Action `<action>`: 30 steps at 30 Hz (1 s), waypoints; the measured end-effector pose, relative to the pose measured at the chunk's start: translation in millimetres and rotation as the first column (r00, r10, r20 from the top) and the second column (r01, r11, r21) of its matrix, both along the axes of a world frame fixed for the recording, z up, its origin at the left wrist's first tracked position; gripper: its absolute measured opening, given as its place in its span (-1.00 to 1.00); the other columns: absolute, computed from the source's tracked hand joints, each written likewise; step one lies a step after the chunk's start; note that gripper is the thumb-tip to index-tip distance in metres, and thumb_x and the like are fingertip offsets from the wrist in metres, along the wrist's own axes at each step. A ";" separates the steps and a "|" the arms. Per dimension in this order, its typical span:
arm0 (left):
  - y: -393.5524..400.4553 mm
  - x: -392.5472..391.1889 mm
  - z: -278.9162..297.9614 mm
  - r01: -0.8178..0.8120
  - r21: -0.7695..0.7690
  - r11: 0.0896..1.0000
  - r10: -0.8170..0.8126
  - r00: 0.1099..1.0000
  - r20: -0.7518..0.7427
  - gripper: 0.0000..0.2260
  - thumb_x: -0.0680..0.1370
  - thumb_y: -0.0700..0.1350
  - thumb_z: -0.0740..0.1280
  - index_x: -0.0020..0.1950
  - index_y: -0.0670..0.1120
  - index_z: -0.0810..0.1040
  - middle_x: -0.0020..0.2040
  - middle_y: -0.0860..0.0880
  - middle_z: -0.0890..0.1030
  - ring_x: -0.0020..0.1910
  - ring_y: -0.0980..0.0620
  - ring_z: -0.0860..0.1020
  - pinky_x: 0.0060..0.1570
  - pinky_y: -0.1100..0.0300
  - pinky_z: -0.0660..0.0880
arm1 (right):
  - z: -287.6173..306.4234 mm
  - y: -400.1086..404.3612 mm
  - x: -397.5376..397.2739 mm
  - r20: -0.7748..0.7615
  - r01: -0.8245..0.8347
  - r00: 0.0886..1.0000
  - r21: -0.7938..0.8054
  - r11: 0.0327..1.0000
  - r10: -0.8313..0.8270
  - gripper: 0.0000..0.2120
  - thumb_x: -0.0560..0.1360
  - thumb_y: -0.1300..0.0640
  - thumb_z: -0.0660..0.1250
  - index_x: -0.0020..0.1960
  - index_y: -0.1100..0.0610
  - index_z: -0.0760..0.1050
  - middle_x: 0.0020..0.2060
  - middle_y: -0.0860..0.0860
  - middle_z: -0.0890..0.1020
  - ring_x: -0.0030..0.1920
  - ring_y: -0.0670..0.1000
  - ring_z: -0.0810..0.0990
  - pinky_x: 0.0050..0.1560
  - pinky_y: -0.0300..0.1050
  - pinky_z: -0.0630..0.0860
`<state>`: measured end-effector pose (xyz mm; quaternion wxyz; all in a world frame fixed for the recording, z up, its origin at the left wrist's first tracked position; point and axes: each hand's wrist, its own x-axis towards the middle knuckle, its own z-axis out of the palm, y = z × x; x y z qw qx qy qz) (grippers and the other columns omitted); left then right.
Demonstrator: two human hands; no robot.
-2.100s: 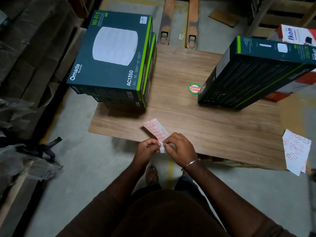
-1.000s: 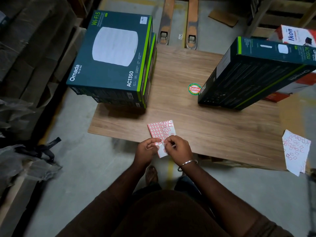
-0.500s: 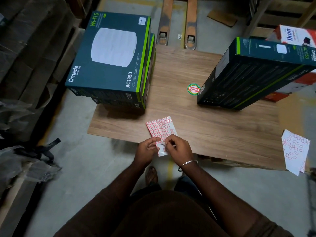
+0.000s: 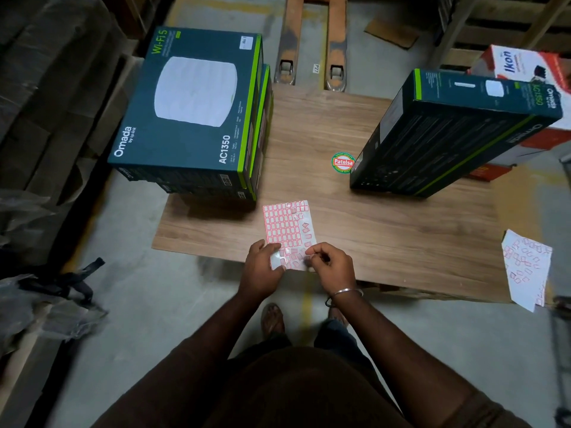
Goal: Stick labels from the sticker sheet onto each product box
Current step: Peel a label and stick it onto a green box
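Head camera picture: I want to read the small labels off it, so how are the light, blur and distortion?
Head view: dim light, dark corners; edges bent by the wide lens; far left smeared by blur. The sticker sheet and both hands, left hand and right hand, are fairly sharp, but label print is too small to read.

Left box stack (image 4: 191, 112) reads "Omada by tp-link", "Wi-Fi 5", "AC1350"; round bench sticker (image 4: 343, 163) "Patelsa"; white-red carton (image 4: 522, 64) "Ikon".

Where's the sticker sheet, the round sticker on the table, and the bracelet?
sticker sheet (image 4: 285, 225): head view, middle of its red-label grid.
round sticker (image 4: 343, 162): head view, its centre.
bracelet (image 4: 346, 292): head view, band on right wrist.
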<state>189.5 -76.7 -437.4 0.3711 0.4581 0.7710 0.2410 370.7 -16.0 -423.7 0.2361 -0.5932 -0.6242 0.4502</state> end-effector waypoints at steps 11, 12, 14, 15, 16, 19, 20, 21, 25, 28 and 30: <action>-7.6 19.9 27.0 -0.002 0.198 0.980 -0.016 0.996 0.087 -0.66 0.52 -0.08 0.46 0.30 0.05 0.60 0.25 0.06 0.56 0.11 0.19 0.55 0.10 0.14 0.57 | 19.6 9.6 12.7 -0.083 0.092 0.992 0.006 0.996 -0.091 -0.89 0.52 0.29 0.43 -0.09 0.11 0.68 -0.21 -0.05 0.72 -0.17 -0.08 0.67 -0.13 -0.15 0.62; -3.3 22.2 33.2 -0.002 0.221 0.975 -0.024 0.993 0.114 -0.66 0.52 -0.06 0.43 0.29 0.08 0.60 0.24 0.09 0.56 0.12 0.20 0.57 0.06 0.15 0.58 | 23.9 11.8 14.7 -0.108 0.105 0.989 0.009 0.994 -0.104 -0.86 0.51 0.32 0.41 -0.07 0.11 0.68 -0.22 -0.04 0.71 -0.18 -0.06 0.67 -0.13 -0.15 0.62; 9.1 27.3 46.7 -0.008 0.279 0.960 -0.040 0.985 0.166 -0.69 0.51 -0.06 0.41 0.25 0.13 0.59 0.22 0.10 0.58 0.12 0.19 0.60 0.03 0.21 0.57 | 34.1 17.4 21.5 -0.163 0.121 0.979 -0.009 0.993 -0.121 -0.79 0.51 0.36 0.39 -0.02 0.08 0.66 -0.24 0.01 0.68 -0.20 -0.04 0.67 -0.14 -0.18 0.60; 17.1 29.6 54.1 -0.013 0.301 0.954 -0.046 0.981 0.188 -0.69 0.51 -0.08 0.40 0.23 0.15 0.59 0.21 0.10 0.59 0.12 0.18 0.60 0.03 0.25 0.55 | 39.4 20.7 25.9 -0.185 0.120 0.975 -0.013 0.993 -0.120 -0.76 0.52 0.36 0.39 0.02 0.05 0.65 -0.24 0.02 0.68 -0.20 -0.08 0.67 -0.14 -0.21 0.59; 25.8 31.8 61.9 -0.018 0.318 0.948 -0.051 0.977 0.206 -0.70 0.52 -0.10 0.41 0.23 0.15 0.59 0.22 0.10 0.60 0.12 0.17 0.61 0.03 0.27 0.54 | 44.3 24.2 31.5 -0.204 0.117 0.972 -0.006 0.993 -0.116 -0.75 0.52 0.36 0.40 0.05 0.04 0.66 -0.23 0.00 0.69 -0.19 -0.12 0.66 -0.11 -0.24 0.58; 58.0 39.9 89.2 -0.010 0.384 0.923 -0.085 0.970 0.229 -0.68 0.56 -0.21 0.42 0.27 0.09 0.61 0.25 0.08 0.60 0.14 0.14 0.61 0.01 0.24 0.55 | 60.7 36.1 51.8 -0.214 0.134 0.969 0.049 0.990 -0.121 -0.81 0.52 0.34 0.46 0.05 0.09 0.70 -0.13 -0.07 0.73 -0.14 -0.18 0.65 -0.04 -0.29 0.55; 70.3 43.8 101.4 0.008 0.422 0.907 -0.107 0.971 0.213 -0.67 0.57 -0.23 0.42 0.28 0.06 0.61 0.24 0.07 0.60 0.15 0.13 0.61 -0.01 0.26 0.55 | 67.2 39.8 59.3 -0.218 0.151 0.967 0.068 0.986 -0.133 -0.83 0.52 0.33 0.47 0.01 0.09 0.71 -0.12 -0.08 0.74 -0.12 -0.16 0.65 -0.04 -0.30 0.55; 83.1 48.2 116.0 0.034 0.468 0.883 -0.136 0.973 0.185 -0.66 0.57 -0.25 0.42 0.30 0.04 0.60 0.22 0.07 0.59 0.15 0.12 0.61 -0.02 0.28 0.55 | 73.8 43.6 66.4 -0.221 0.170 0.964 0.087 0.982 -0.148 -0.83 0.52 0.32 0.46 -0.02 0.08 0.71 -0.12 -0.10 0.74 -0.10 -0.14 0.66 -0.04 -0.31 0.55; 135.6 70.9 180.8 0.181 0.643 0.744 -0.238 0.971 0.002 -0.64 0.56 -0.28 0.42 0.32 -0.01 0.59 0.21 0.07 0.57 0.21 0.10 0.58 0.07 0.20 0.56 | 98.3 59.9 94.2 -0.232 0.211 0.958 0.169 0.963 -0.169 -0.80 0.53 0.32 0.45 -0.07 0.02 0.67 -0.13 -0.14 0.72 -0.05 -0.09 0.67 -0.07 -0.24 0.56; 170.3 92.7 220.4 0.287 0.710 0.643 -0.240 0.956 -0.168 -0.64 0.54 -0.20 0.45 0.33 -0.03 0.58 0.25 0.03 0.53 0.28 0.08 0.53 0.20 0.09 0.53 | 118.5 73.9 113.1 -0.253 0.236 0.951 0.217 0.947 -0.179 -0.82 0.54 0.30 0.45 -0.06 0.02 0.66 -0.12 -0.12 0.72 -0.03 -0.08 0.67 -0.07 -0.18 0.56; 192.6 106.2 241.1 0.384 0.706 0.595 -0.233 0.923 -0.306 -0.58 0.53 -0.10 0.46 0.39 -0.02 0.55 0.34 -0.01 0.48 0.36 0.02 0.48 0.29 0.07 0.49 | 133.6 84.3 125.4 -0.264 0.241 0.949 0.265 0.934 -0.170 -0.82 0.55 0.31 0.44 -0.05 0.03 0.65 -0.12 -0.13 0.70 -0.03 -0.09 0.65 -0.05 -0.20 0.55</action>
